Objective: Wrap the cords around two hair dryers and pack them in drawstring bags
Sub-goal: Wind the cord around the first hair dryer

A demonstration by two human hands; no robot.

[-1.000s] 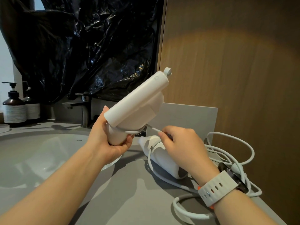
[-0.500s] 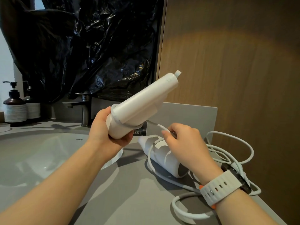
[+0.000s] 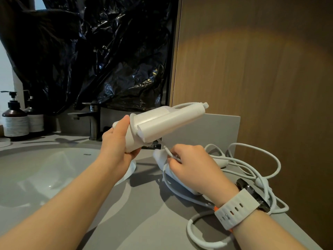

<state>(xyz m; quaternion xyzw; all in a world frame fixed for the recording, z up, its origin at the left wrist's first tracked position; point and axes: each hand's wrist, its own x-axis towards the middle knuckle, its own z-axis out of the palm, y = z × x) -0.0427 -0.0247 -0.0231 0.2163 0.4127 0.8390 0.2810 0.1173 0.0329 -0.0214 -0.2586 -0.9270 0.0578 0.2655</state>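
My left hand (image 3: 118, 141) grips a white folded hair dryer (image 3: 162, 123) by its barrel and holds it up over the counter, tilted with its handle end to the upper right. One turn of cord runs along its top. My right hand (image 3: 191, 166) pinches that dryer's white cord (image 3: 166, 149) just below it. A second white hair dryer (image 3: 169, 172) lies on the grey counter under my right hand, mostly hidden. Loose white cord loops (image 3: 255, 170) lie at the right. No drawstring bag is in view.
A white sink basin (image 3: 36, 174) fills the left of the grey counter (image 3: 140, 213), with a dark faucet (image 3: 92, 120) behind it. Two pump bottles (image 3: 16, 120) stand at far left. A wooden wall (image 3: 261, 78) rises at right; black plastic sheeting (image 3: 90, 51) hangs behind.
My left hand has turned the held dryer so it lies flatter, handle end swinging down and right. A cord turn now lies along its top. My right hand stayed low on the cord.
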